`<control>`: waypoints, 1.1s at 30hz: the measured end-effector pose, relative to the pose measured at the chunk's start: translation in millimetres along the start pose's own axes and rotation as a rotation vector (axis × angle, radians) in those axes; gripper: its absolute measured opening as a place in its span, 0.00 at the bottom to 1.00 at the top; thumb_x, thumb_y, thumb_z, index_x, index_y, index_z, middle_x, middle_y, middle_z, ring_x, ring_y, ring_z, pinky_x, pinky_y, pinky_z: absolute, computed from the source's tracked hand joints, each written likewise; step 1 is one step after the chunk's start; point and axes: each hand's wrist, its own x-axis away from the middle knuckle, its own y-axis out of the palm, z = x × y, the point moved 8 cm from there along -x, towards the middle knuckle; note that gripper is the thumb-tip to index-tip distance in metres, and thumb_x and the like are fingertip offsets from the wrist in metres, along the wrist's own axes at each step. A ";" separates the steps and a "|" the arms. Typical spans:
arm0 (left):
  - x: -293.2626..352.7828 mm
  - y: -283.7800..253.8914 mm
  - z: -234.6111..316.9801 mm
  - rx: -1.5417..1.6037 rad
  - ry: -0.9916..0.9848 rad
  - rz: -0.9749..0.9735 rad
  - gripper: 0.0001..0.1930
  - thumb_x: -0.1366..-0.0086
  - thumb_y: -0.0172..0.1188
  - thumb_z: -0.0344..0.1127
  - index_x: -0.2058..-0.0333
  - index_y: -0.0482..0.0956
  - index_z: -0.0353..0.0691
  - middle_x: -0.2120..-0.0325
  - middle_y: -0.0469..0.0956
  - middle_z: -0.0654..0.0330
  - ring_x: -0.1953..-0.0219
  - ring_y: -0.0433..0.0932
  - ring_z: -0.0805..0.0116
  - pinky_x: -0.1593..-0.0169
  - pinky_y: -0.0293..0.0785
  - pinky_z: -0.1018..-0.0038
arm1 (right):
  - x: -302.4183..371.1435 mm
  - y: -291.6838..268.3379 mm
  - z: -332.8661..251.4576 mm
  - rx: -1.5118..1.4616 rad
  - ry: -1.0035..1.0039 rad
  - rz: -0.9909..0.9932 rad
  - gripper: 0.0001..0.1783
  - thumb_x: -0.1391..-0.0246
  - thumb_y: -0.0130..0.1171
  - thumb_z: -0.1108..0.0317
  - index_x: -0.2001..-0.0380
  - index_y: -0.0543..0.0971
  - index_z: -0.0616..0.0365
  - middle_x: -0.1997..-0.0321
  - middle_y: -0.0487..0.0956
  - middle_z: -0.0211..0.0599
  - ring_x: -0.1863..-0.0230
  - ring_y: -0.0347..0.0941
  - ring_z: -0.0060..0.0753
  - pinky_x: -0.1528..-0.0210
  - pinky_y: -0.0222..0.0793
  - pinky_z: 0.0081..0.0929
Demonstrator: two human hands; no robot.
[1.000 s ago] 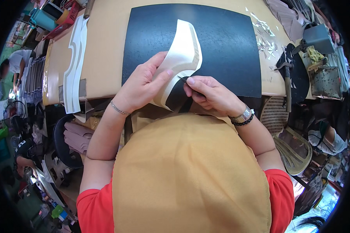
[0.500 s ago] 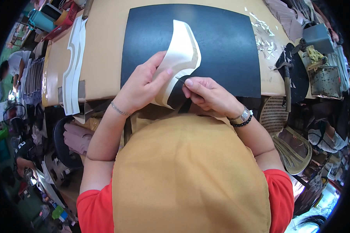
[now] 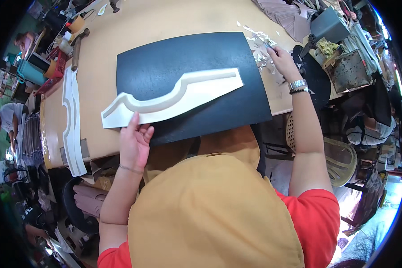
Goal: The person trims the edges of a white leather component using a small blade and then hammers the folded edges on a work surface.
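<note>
A long, curved white cut piece [image 3: 169,102] with a beige-grey strip along its upper edge lies across the black mat [image 3: 187,50]. My left hand [image 3: 135,142] is closed on the piece's near edge toward its left end, thumb on top and fingers beneath. Stretched out to the right, my right hand [image 3: 283,63] is over the small pale triangular scraps [image 3: 260,43] beside the mat. Its fingers are pinched together, and a small thin thing shows at their tips, too small to name.
More white cut pieces [image 3: 71,120] lie at the table's left, by a hammer [image 3: 78,47]. Beyond the scraps are stacked mauve pieces [image 3: 283,15], a grey box [image 3: 329,26] and a stained metal tin [image 3: 353,69]. A woven chair [image 3: 339,161] stands at right.
The white piece has gone from being held up near me to lying across the mat. My right hand has moved from its edge out to the scraps; my left hand has shifted left.
</note>
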 end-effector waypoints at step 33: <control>-89.6 214.0 -42.0 -1.413 0.633 -0.918 0.12 0.35 0.67 0.33 0.55 0.86 0.36 0.60 0.83 0.52 0.57 0.84 0.57 0.50 0.80 0.67 | 98.1 67.7 -160.8 0.332 -1.014 -0.279 0.12 0.41 0.67 0.63 0.54 0.86 0.46 0.55 0.81 0.31 0.48 0.75 0.39 0.44 0.69 0.39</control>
